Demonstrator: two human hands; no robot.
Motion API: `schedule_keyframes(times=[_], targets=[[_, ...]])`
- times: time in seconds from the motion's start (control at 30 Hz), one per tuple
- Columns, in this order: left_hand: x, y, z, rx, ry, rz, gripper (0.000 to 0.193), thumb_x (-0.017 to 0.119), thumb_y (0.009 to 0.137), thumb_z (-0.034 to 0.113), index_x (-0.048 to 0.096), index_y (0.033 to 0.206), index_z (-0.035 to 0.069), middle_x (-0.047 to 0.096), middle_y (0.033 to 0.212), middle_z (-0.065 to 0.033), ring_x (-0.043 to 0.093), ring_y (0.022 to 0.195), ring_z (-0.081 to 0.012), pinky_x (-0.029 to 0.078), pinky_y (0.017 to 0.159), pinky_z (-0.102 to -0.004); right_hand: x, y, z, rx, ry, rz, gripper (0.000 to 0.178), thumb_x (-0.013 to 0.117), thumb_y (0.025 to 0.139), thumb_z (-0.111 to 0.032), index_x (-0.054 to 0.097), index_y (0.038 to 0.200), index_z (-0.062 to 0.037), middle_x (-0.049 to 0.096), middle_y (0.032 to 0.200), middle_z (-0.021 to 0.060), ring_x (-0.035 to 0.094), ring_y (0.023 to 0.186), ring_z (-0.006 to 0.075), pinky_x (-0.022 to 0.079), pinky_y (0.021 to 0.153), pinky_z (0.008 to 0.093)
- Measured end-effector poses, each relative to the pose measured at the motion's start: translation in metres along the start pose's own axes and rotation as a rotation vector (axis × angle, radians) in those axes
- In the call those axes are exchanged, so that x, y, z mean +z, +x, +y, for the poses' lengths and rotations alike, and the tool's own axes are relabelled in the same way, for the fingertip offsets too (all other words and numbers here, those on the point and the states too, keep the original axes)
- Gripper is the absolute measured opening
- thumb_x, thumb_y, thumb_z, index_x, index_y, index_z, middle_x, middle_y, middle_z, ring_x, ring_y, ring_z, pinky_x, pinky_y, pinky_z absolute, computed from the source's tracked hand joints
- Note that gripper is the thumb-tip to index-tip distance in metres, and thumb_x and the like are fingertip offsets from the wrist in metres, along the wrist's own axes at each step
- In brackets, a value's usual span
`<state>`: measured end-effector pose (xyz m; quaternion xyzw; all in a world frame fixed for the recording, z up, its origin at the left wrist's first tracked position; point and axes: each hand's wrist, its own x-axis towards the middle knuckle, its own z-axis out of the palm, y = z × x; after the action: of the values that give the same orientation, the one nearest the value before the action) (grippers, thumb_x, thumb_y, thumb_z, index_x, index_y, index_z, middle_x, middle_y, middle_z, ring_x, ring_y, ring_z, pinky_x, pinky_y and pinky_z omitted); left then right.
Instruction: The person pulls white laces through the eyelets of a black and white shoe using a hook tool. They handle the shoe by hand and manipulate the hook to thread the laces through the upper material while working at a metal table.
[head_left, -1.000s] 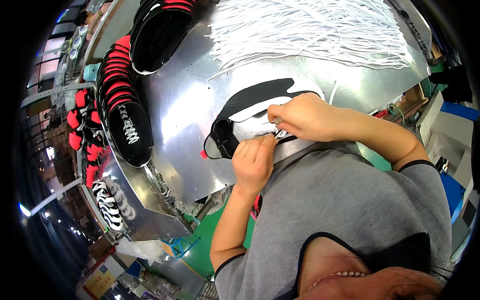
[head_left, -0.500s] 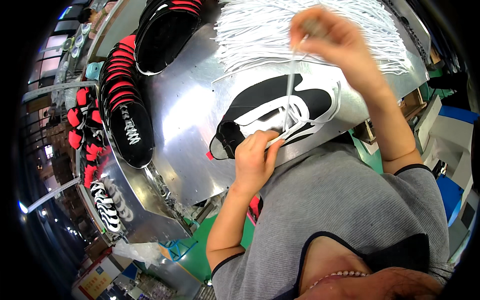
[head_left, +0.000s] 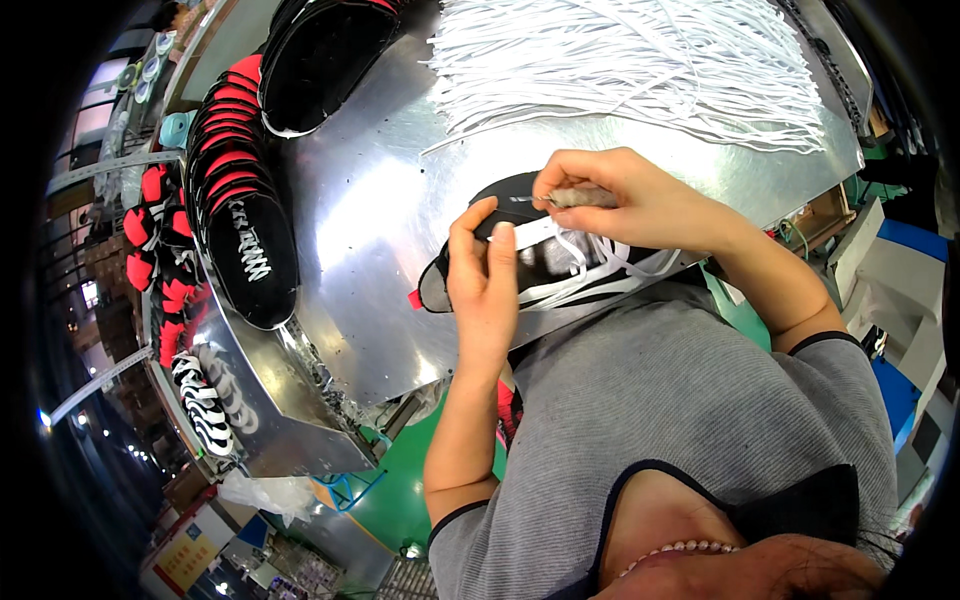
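Note:
A flat black shoe upper point(head_left: 508, 187) with white trim lies on the metal table below my hands. White lace loops point(head_left: 600, 272) run across its opening and along its near side. In my right hand point(head_left: 640, 198) is an awl-like tool point(head_left: 585, 196) with a pale wrapped grip; its thin metal tip points left, over the black part of the upper. My left hand point(head_left: 480, 275) grips the upper near its heel end, thumb on the white trim and forefinger farther up. Whether the tip passes through the upper is hard to see.
A thick spread of white laces point(head_left: 620, 70) covers the far side of the metal table point(head_left: 350, 270). Black and red uppers stand in a curved row point(head_left: 235, 180) at the left, with another stack point(head_left: 325, 70) behind. A striped black and white upper point(head_left: 203, 405) lies lower left.
My right hand has come down from above the laces to the upper. My left hand has moved up from the near lace edge to the trim at the heel end.

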<state>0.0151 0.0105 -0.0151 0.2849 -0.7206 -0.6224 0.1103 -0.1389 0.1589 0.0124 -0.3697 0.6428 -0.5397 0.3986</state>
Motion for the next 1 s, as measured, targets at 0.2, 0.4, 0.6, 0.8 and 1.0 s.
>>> schedule_keyframes(times=[0.2, 0.4, 0.6, 0.8, 1.0], targets=[[0.012, 0.001, 0.006, 0.262, 0.238, -0.017, 0.034, 0.067, 0.092, 0.015, 0.058, 0.122, 0.000, 0.067, 0.107, -0.0102, 0.065, 0.095, -0.0221, 0.049, 0.086, -0.0333, 0.008, 0.001, 0.018, -0.172, -0.205, 0.134, 0.017, 0.063, 0.089, -0.005, 0.059, 0.106, -0.0029, 0.063, 0.084, 0.0073, 0.062, 0.075, 0.0154, 0.049, 0.067, 0.0295], [0.020, 0.005, 0.000, 0.233, 0.255, 0.053, 0.038, 0.078, 0.082, 0.016, 0.061, 0.112, 0.001, 0.069, 0.103, -0.0132, 0.066, 0.093, -0.0247, 0.050, 0.083, -0.0350, 0.010, 0.001, 0.019, -0.156, -0.327, 0.126, 0.021, 0.065, 0.088, -0.006, 0.059, 0.108, -0.0031, 0.066, 0.087, 0.0093, 0.064, 0.075, 0.0196, 0.050, 0.067, 0.0321], [0.023, 0.001, 0.002, 0.201, 0.267, 0.091, 0.037, 0.079, 0.078, 0.015, 0.063, 0.109, 0.002, 0.068, 0.100, -0.0122, 0.064, 0.092, -0.0268, 0.049, 0.082, -0.0372, 0.000, -0.012, 0.010, -0.091, -0.309, 0.189, 0.020, 0.062, 0.092, -0.009, 0.060, 0.111, -0.0033, 0.067, 0.082, 0.0096, 0.064, 0.070, 0.0196, 0.048, 0.064, 0.0308], [0.024, 0.001, 0.000, 0.230, 0.324, 0.109, 0.038, 0.079, 0.075, 0.015, 0.064, 0.108, 0.004, 0.067, 0.098, -0.0097, 0.059, 0.092, -0.0265, 0.047, 0.080, -0.0377, 0.003, -0.026, 0.002, 0.005, -0.354, 0.181, 0.012, 0.061, 0.093, -0.012, 0.059, 0.102, -0.0036, 0.065, 0.077, 0.0089, 0.063, 0.068, 0.0213, 0.046, 0.061, 0.0309], [0.023, -0.001, 0.001, 0.238, 0.337, 0.132, 0.037, 0.078, 0.075, 0.015, 0.064, 0.108, 0.004, 0.067, 0.098, -0.0091, 0.059, 0.091, -0.0273, 0.046, 0.081, -0.0382, 0.003, -0.024, 0.009, -0.120, -0.529, 0.178, 0.013, 0.064, 0.091, -0.018, 0.058, 0.094, -0.0073, 0.066, 0.077, 0.0057, 0.064, 0.069, 0.0263, 0.047, 0.060, 0.0379]])
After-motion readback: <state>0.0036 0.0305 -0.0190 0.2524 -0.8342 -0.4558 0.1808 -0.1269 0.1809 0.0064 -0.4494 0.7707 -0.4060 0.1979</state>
